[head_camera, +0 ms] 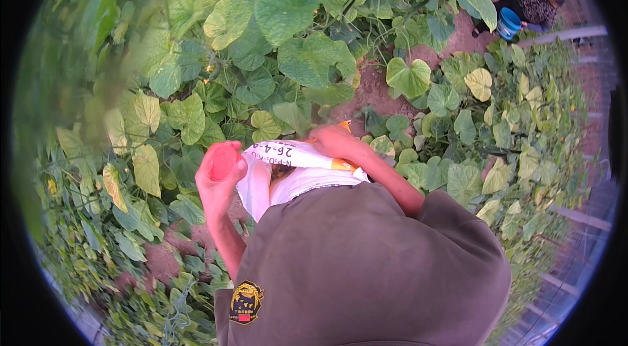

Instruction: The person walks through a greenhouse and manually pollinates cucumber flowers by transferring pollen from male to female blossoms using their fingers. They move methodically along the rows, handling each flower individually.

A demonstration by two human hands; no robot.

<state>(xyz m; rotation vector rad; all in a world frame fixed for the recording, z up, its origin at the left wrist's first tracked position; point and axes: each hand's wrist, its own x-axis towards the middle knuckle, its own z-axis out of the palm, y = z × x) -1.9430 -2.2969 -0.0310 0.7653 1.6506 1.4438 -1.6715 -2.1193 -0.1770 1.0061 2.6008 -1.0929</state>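
My left hand (pixel 216 184) is raised at the left of my waist, its fingers curled around a small round red object (pixel 224 162). It looks like a cup or scoop, though the picture does not settle which. Against my front hangs a white fertilizer bag (pixel 319 178) with orange parts and printed writing. Its mouth gapes a little, and something brownish shows within. The fingers of my right hand (pixel 333 141) grip the bag's far edge, partly hidden behind the fold.
Cucumber-like vines (pixel 294 12) with green and yellowing leaves crowd both sides. Bare reddish soil (pixel 373 91) shows between the rows. At the upper right a person (pixel 535 5) holds a blue bucket (pixel 509 23). Blurred leaves (pixel 105 12) hang close at the upper left.
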